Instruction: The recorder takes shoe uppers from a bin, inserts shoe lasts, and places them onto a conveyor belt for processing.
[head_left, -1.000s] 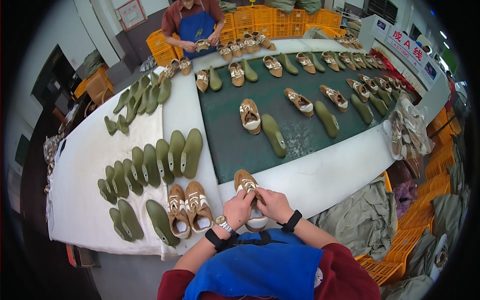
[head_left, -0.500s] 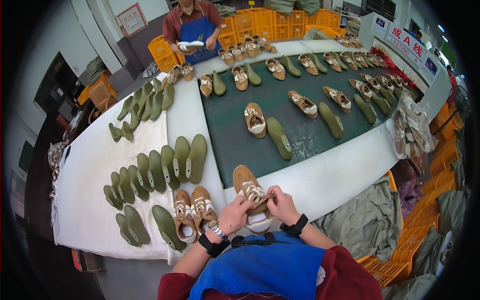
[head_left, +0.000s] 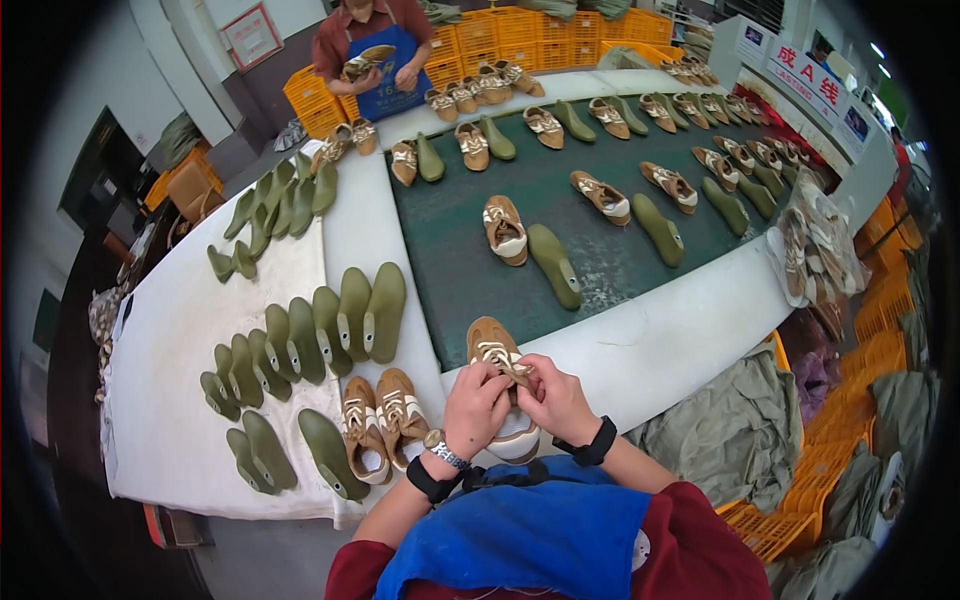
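Observation:
A brown suede sneaker [head_left: 487, 336] with white laces rests at the table's near edge, its toe pointing away from me. My left hand [head_left: 476, 408] and my right hand [head_left: 556, 402] are both closed on its upper, fingers pinching near the tongue and top of the laces. What exactly lies between the fingertips is partly hidden. Just left of my left hand stands a pair of matching sneakers [head_left: 402, 405]. A green shoe last [head_left: 328, 448] lies beside that pair, and a row of green lasts [head_left: 303, 335] spreads behind it on the white table [head_left: 160, 400].
A green conveyor belt [head_left: 450, 255] ahead carries several sneakers and lasts. Across it, a person in a blue apron [head_left: 388, 75] holds a shoe. At right are a plastic bag of shoes [head_left: 815, 245], grey-green cloth [head_left: 720, 435] and orange crates [head_left: 790, 515].
My left hand has moved from the shoe's side onto the laces area, closer to my right hand. The person opposite has turned the shoe over and changed their hold.

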